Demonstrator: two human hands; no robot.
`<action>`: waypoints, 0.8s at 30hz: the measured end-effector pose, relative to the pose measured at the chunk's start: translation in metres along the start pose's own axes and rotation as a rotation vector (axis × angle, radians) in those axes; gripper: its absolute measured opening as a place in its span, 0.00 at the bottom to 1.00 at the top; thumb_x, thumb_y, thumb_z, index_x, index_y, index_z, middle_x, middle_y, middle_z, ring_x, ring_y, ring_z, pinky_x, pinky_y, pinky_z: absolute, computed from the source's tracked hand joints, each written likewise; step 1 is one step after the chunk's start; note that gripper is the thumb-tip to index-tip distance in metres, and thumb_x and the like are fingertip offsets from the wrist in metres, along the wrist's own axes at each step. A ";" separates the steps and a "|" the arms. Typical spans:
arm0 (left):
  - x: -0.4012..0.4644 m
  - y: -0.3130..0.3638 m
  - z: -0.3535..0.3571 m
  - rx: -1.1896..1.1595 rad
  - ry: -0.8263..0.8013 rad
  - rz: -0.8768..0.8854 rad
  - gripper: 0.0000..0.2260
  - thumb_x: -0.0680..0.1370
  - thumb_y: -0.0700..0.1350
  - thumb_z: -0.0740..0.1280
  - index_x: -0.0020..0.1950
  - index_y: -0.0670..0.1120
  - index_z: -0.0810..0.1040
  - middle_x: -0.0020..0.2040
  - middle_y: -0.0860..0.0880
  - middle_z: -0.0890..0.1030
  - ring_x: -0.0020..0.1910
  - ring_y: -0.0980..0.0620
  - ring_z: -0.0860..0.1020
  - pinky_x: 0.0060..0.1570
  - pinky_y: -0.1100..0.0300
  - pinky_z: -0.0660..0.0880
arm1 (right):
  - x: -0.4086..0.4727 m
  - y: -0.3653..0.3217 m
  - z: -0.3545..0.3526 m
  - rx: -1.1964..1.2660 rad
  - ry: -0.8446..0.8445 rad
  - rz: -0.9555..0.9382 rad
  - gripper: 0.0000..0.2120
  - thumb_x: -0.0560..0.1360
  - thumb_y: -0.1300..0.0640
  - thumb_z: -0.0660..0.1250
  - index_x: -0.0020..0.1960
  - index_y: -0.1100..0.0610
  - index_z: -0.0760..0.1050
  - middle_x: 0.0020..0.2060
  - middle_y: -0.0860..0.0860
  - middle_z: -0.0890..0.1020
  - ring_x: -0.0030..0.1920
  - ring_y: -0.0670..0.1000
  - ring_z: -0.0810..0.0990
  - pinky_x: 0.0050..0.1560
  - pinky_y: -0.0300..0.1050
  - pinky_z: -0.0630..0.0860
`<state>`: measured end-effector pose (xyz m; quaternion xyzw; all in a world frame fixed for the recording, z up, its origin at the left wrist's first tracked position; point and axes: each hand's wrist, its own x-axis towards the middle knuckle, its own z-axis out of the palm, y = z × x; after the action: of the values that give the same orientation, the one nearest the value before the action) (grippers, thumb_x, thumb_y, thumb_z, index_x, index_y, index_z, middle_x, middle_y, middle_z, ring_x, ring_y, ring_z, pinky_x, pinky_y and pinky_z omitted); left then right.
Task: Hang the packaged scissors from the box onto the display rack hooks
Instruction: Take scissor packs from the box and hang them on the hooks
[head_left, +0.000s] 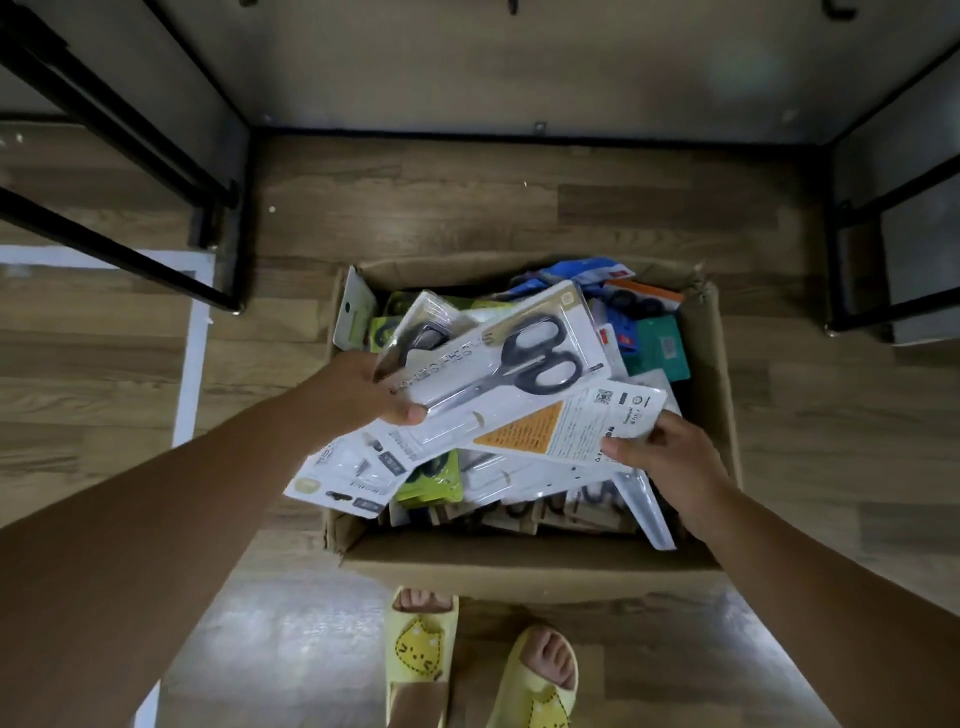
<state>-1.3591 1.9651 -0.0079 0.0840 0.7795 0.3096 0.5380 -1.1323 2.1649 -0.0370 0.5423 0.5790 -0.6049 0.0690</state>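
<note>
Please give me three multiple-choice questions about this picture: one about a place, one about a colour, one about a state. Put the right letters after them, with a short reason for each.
1. Where does the box stand?
A. on a shelf
B. on the floor
C. on a chair

2. What colour are the slippers?
A. yellow
B. red
C. black

3. What is the left hand doing?
A. hanging idle
B. pressing the floor
C. holding scissor packs

Answers:
1 B, wood floor lies all around the box.
2 A, both are yellow.
3 C, its thumb pinches the packs over the box.

Dim indoor light; glare on the floor (291, 618) near the feet; wide-angle bending at edges.
</note>
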 end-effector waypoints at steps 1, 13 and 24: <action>-0.005 0.003 -0.004 -0.014 -0.003 -0.005 0.09 0.67 0.37 0.75 0.44 0.47 0.82 0.36 0.52 0.84 0.39 0.56 0.81 0.42 0.59 0.74 | -0.002 -0.008 -0.002 0.073 -0.035 -0.002 0.13 0.69 0.69 0.71 0.42 0.51 0.78 0.38 0.43 0.83 0.38 0.41 0.82 0.35 0.33 0.76; -0.123 0.107 -0.039 -0.204 0.074 0.073 0.13 0.56 0.43 0.75 0.38 0.45 0.79 0.26 0.54 0.78 0.29 0.55 0.72 0.32 0.62 0.64 | -0.088 -0.147 -0.044 0.450 -0.116 -0.068 0.11 0.70 0.65 0.68 0.52 0.56 0.76 0.45 0.50 0.85 0.51 0.53 0.81 0.58 0.55 0.73; -0.323 0.228 -0.075 -0.222 0.174 0.173 0.25 0.49 0.41 0.82 0.43 0.42 0.80 0.40 0.46 0.82 0.43 0.46 0.77 0.47 0.55 0.70 | -0.282 -0.272 -0.115 0.677 -0.210 -0.270 0.18 0.60 0.62 0.69 0.50 0.59 0.78 0.44 0.54 0.85 0.44 0.53 0.84 0.46 0.48 0.80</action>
<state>-1.3404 1.9672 0.3943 0.0635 0.7741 0.4450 0.4458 -1.1463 2.1879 0.3707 0.3882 0.4023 -0.8180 -0.1354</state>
